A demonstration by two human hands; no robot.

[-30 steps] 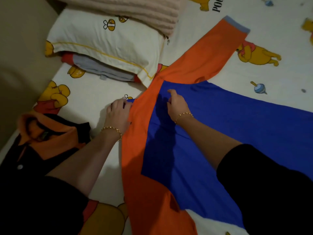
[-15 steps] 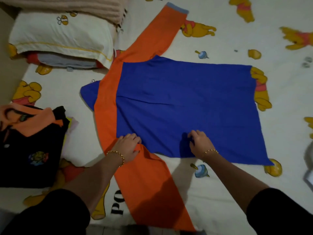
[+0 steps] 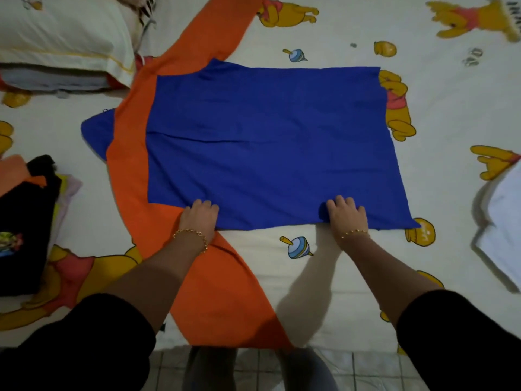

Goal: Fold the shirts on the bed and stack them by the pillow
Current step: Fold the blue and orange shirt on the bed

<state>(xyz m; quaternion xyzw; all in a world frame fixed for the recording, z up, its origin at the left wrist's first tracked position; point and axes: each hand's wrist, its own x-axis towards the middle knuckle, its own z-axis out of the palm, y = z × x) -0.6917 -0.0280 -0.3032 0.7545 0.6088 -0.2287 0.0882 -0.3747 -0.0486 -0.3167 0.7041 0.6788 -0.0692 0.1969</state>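
A blue and orange shirt (image 3: 267, 148) lies spread flat in the middle of the frame on a bed sheet (image 3: 451, 88) printed with yellow cartoon bears. Its blue body fills the centre. One orange sleeve (image 3: 220, 26) runs off toward the top of the frame and the other orange sleeve (image 3: 225, 292) slants down to the bottom edge of the bed. The left hand (image 3: 198, 218) sits at the near edge of the body, where the blue cloth meets the lower sleeve, with its fingers curled over the fabric and gripping it. The right hand (image 3: 346, 217) grips the same near edge further right, its fingers bent down onto the cloth and a small bunch of blue fabric gathered by the thumb. Each wrist wears a gold bracelet, and black sleeves cover the upper arms. A white pillow (image 3: 64, 32) lies in the upper left corner, just beside the shirt's shoulder. A black shirt (image 3: 22, 221) with an orange collar lies at the left edge, well apart from the hands, and a white garment (image 3: 501, 221) shows at the right edge. Floor tiles (image 3: 366, 371) show along the bottom.
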